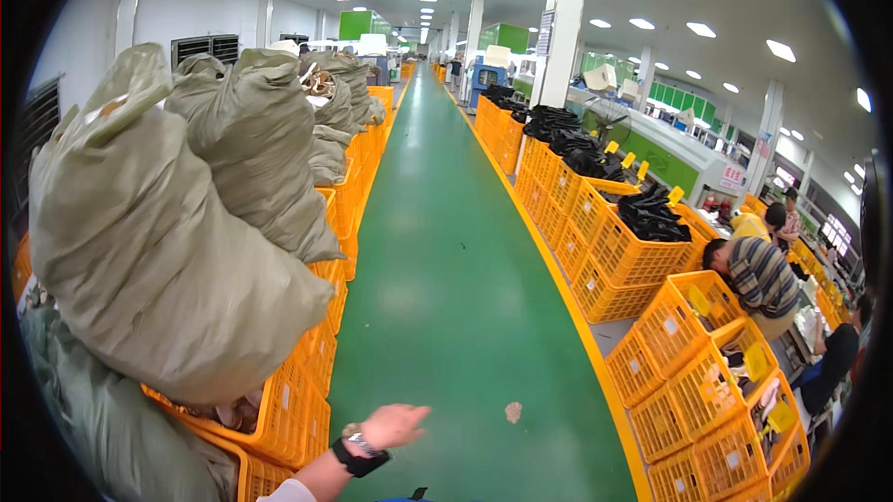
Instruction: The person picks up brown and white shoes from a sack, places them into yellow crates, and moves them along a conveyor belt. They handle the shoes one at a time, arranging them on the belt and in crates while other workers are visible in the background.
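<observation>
My left hand [395, 426] reaches in from the lower edge, held over the green floor [446, 316] with its fingers stretched toward the right. Nothing shows in it. A metal-banded watch [361, 440] and a black wristband [359, 459] circle the wrist. Closest to this hand are stacked orange plastic crates [302, 414] on the left. On top of them leans a large, bulging grey-green sack [177, 260]. My right hand is outside the picture.
A long green aisle runs ahead between yellow lines. More tied sacks [256, 148] stand on crates along its left. On the right, crates [628, 255] hold black pieces [651, 216]; nearer crates [684, 400] stand beside a person in a striped shirt [763, 274]. Several others work beyond.
</observation>
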Tool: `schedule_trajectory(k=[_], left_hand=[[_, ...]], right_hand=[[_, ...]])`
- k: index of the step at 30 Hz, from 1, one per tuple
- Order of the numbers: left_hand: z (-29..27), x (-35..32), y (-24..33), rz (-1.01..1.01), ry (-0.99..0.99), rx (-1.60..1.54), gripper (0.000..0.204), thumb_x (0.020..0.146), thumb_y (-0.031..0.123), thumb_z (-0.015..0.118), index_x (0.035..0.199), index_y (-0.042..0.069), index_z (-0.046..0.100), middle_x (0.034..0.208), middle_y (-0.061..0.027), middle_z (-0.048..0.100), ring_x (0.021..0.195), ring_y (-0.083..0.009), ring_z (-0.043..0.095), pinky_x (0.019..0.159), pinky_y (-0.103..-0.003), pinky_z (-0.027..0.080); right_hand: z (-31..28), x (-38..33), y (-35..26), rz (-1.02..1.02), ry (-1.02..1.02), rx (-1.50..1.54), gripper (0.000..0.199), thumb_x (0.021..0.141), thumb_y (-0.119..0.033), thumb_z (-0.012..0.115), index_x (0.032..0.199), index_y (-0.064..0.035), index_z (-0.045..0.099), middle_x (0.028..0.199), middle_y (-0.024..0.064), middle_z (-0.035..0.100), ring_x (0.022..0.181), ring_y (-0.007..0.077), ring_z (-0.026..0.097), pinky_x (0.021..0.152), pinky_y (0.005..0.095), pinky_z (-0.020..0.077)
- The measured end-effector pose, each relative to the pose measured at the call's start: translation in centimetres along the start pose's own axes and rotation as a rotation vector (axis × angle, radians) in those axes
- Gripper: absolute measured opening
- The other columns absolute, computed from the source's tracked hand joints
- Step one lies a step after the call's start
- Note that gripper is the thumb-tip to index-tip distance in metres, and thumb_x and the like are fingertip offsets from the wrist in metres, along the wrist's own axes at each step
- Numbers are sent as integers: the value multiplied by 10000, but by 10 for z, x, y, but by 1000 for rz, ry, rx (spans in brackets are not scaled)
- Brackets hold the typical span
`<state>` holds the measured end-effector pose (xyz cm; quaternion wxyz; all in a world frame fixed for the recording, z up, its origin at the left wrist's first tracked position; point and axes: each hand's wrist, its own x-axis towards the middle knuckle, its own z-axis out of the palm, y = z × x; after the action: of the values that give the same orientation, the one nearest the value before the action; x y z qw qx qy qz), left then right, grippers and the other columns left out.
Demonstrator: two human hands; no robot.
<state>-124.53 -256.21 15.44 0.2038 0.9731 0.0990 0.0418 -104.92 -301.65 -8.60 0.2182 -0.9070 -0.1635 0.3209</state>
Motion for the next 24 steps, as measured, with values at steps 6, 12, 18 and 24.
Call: schedule_trajectory(k=[6,12,18,24], left_hand=[[-34,203,-39,294,-74,-222,455,883,274,549,1268,56,443,1070,-176,610,972,-336,587,845,-390,478],[37,357,-276,-490,65,-404,477,833,299,549,1239,54,497,1137,-186,599,1043,-345,569,892,-403,458],[109,211,-412,-1476,-298,-260,330,810,266,523,1014,53,672,970,-160,666,823,-294,639,744,-393,521],[58,218,-454,-1673,-307,-364,360,839,308,506,1053,51,642,1060,-187,628,887,-305,626,797,-403,501]], right_hand=[[-38,125,0,378,10,100,305,731,-144,554,1002,-47,656,952,216,647,896,365,616,779,424,503],[-112,378,-98,163,-39,-74,301,728,-141,557,996,-45,654,975,219,640,915,375,606,795,426,498],[-202,691,-326,-363,137,-170,297,744,-172,563,1006,-55,641,992,211,634,958,382,589,830,424,483],[-197,897,-566,-589,-3,174,212,743,-99,575,929,-33,655,669,102,660,604,172,644,619,303,519]])
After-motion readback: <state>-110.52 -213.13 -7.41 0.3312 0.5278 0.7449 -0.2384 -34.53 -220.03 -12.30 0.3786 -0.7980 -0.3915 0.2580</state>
